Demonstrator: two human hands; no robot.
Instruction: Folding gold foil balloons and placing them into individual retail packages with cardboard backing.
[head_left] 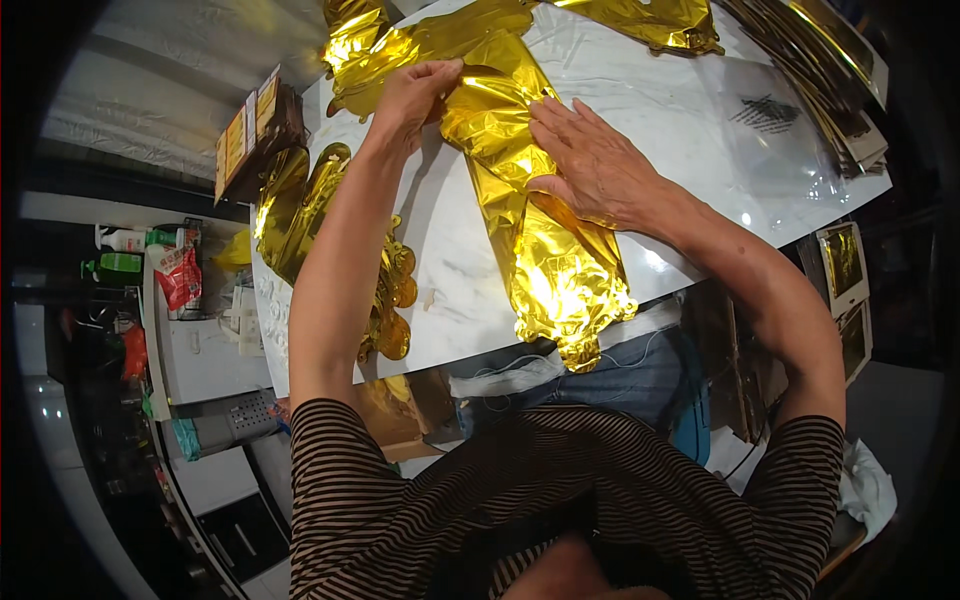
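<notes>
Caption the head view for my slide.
Left fingers pinch gold foil while the right fingers rest on it, above a white table.

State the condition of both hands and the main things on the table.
Gold foil piece: creased, near end overhanging the table.
Left hand: pinching the foil piece's edge.
Right hand: open, laid on the foil piece.
Gold foil at left: crumpled.
Clear plastic sheet: lying flat.

White marbled table (436, 262): gold foil pieces (555, 270), clear bag (735, 140).
</notes>
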